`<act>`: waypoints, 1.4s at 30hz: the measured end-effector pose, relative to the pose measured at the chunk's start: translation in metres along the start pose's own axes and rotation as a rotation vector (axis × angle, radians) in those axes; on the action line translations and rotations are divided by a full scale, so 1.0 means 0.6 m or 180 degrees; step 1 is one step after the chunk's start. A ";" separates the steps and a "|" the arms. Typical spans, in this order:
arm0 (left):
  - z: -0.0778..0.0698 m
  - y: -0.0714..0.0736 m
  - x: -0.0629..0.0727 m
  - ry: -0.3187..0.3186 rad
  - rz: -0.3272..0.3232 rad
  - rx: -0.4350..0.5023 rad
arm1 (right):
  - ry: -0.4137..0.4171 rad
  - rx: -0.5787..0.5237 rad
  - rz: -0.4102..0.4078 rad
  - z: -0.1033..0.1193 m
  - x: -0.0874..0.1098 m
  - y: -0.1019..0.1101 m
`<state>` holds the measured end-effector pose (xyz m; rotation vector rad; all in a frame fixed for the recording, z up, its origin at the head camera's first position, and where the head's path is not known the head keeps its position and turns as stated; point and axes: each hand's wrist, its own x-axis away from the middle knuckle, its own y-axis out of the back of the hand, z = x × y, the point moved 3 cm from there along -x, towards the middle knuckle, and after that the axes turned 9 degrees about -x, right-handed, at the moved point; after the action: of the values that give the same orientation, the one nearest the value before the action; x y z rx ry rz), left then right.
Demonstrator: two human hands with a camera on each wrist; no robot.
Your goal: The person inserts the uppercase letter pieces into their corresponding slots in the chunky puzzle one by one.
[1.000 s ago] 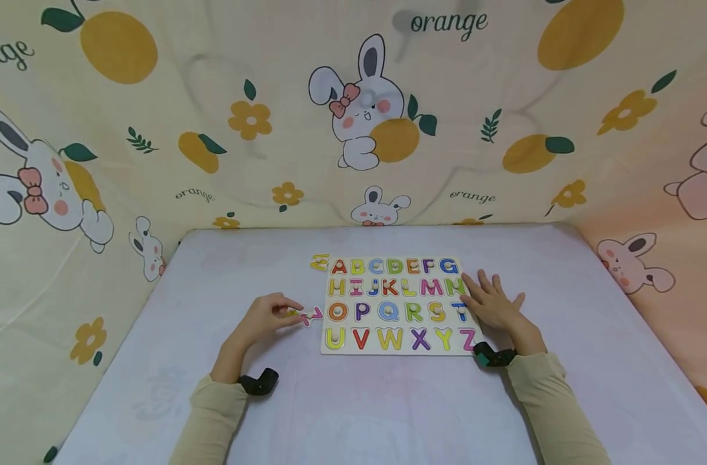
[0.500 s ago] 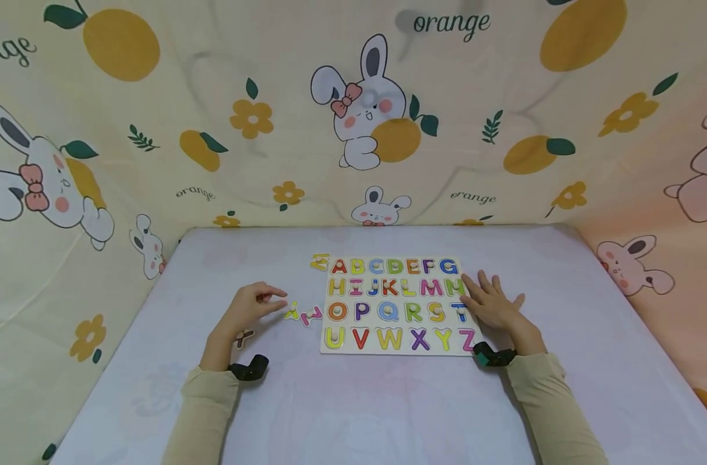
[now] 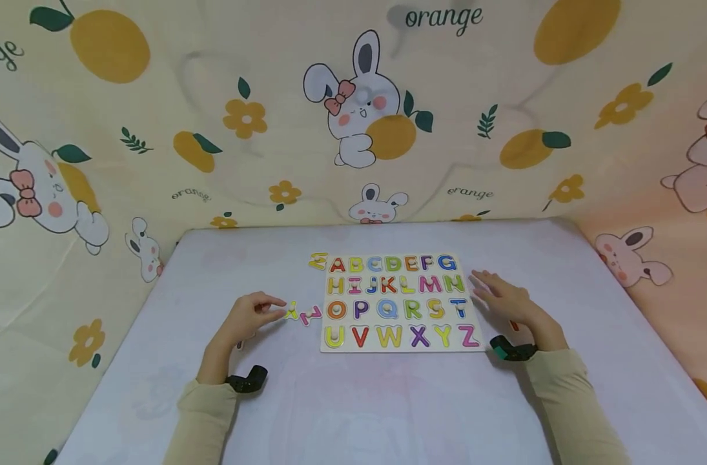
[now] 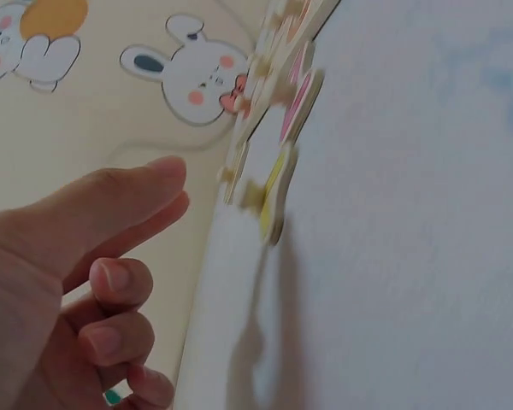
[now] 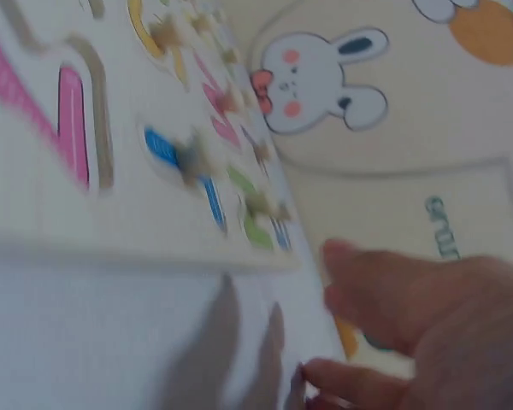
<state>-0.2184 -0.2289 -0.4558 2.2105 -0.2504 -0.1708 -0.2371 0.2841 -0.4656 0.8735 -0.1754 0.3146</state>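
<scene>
A wooden alphabet puzzle board (image 3: 399,346) lies flat on the table, with knobbed letters in its upper rows. Its bottom row shows no knobs; the pink Z space (image 5: 72,120) there looks recessed. My left hand (image 3: 250,318) hovers just left of a small yellow letter piece (image 4: 278,192), thumb and forefinger extended, other fingers curled, nothing held. Touching or close to that piece is a pink letter piece (image 3: 310,315), by the board's left edge. My right hand (image 3: 507,299) is held off the board's right edge, fingers loosely extended, nothing in them.
A yellow letter piece (image 3: 317,261) lies at the board's upper left corner. One partly hidden piece (image 3: 240,345) sits beside my left wrist, and a red piece (image 3: 514,325) shows under my right wrist. A patterned curtain (image 3: 243,161) surrounds the white table (image 3: 388,413).
My left hand draws back from the yellow and pink pieces, then comes slightly lower beside the yellow one. My right hand leaves the board's edge and shifts right, uncovering the Z and a red piece.
</scene>
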 end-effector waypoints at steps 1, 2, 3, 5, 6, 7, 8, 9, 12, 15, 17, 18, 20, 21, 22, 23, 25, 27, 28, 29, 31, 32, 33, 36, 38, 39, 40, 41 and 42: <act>-0.003 -0.004 0.001 0.0022 0.0010 0.0035 | 0.0024 -0.0046 -0.0045 -0.001 0.004 0.007; -0.006 -0.008 0.001 0.0020 0.0011 0.0068 | 0.0039 -0.0098 -0.0091 -0.003 0.008 0.012; -0.009 -0.012 0.000 0.0005 0.0008 0.0094 | 0.0033 -0.0158 -0.0145 -0.006 0.013 0.018; -0.017 -0.021 -0.002 -0.0057 0.0012 0.0110 | 0.0020 -0.0247 -0.0290 -0.011 0.024 0.028; -0.022 -0.026 -0.004 -0.0083 0.0027 0.0118 | 0.0033 -0.0281 -0.0373 -0.014 0.030 0.032; -0.026 -0.031 -0.007 -0.0135 0.0040 0.0107 | 0.0053 -0.0315 -0.0463 -0.017 0.036 0.037; -0.032 -0.037 -0.010 -0.0177 0.0053 0.0101 | 0.0094 -0.0341 -0.0558 -0.020 0.042 0.040; -0.037 -0.042 -0.014 -0.0199 0.0076 0.0094 | 0.0137 -0.0343 -0.0658 -0.024 0.048 0.043; -0.055 -0.059 -0.026 -0.0270 0.0097 0.0035 | 0.0315 -0.0273 -0.0886 -0.033 0.065 0.049; -0.078 -0.075 -0.037 -0.0345 0.0064 -0.0093 | 0.0354 -0.0188 -0.0927 -0.044 0.079 0.047; -0.095 -0.086 -0.042 -0.0430 0.0043 -0.0237 | 0.0299 -0.0181 -0.0846 -0.052 0.087 0.044; -0.102 -0.091 -0.044 -0.0446 0.0052 -0.0305 | 0.0274 -0.0168 -0.0797 -0.054 0.090 0.043; -0.116 -0.101 -0.047 -0.0552 0.0081 -0.0474 | 0.0228 -0.0174 -0.0719 -0.058 0.095 0.040; -0.122 -0.106 -0.049 -0.0605 0.0114 -0.0540 | 0.0215 -0.0166 -0.0698 -0.059 0.097 0.038; -0.128 -0.111 -0.049 -0.0652 0.0166 -0.0612 | 0.0227 -0.0155 -0.0679 -0.060 0.098 0.037; -0.133 -0.116 -0.050 -0.0691 0.0240 -0.0699 | 0.0226 -0.0141 -0.0679 -0.060 0.099 0.036; -0.141 -0.126 -0.052 -0.0808 0.0370 -0.0839 | 0.0228 -0.0125 -0.0673 -0.061 0.101 0.034; -0.145 -0.133 -0.054 -0.0843 0.0503 -0.1011 | 0.0272 -0.0082 -0.0650 -0.062 0.102 0.032; -0.146 -0.136 -0.054 -0.0839 0.0566 -0.1099 | 0.0304 -0.0074 -0.0632 -0.062 0.103 0.032; -0.146 -0.139 -0.055 -0.0830 0.0621 -0.1167 | 0.0332 -0.0070 -0.0614 -0.063 0.103 0.032; -0.145 -0.142 -0.056 -0.0818 0.0667 -0.1231 | 0.0423 -0.0064 -0.0564 -0.064 0.104 0.031; -0.143 -0.144 -0.057 -0.0817 0.0683 -0.1254 | 0.0463 -0.0064 -0.0563 -0.064 0.105 0.031; -0.142 -0.144 -0.057 -0.0818 0.0697 -0.1255 | 0.0483 -0.0068 -0.0565 -0.064 0.105 0.031; -0.139 -0.145 -0.059 -0.0884 0.0678 -0.1194 | 0.0480 -0.0088 -0.0604 -0.066 0.106 0.032; -0.137 -0.145 -0.061 -0.0907 0.0657 -0.1198 | 0.0451 -0.0075 -0.0676 -0.065 0.106 0.032; -0.136 -0.145 -0.062 -0.0910 0.0641 -0.1191 | 0.0451 -0.0057 -0.0714 -0.065 0.105 0.032; -0.135 -0.146 -0.062 -0.0910 0.0625 -0.1184 | 0.0457 -0.0043 -0.0763 -0.066 0.105 0.032; -0.134 -0.147 -0.062 -0.0907 0.0614 -0.1178 | 0.0460 -0.0029 -0.0832 -0.066 0.106 0.031; -0.133 -0.148 -0.063 -0.0899 0.0611 -0.1178 | 0.0463 -0.0015 -0.0895 -0.068 0.106 0.031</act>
<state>-0.2275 -0.1056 -0.4768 1.7805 -0.5395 -0.3915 -0.1828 0.3393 -0.4600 0.8549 0.0819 0.1141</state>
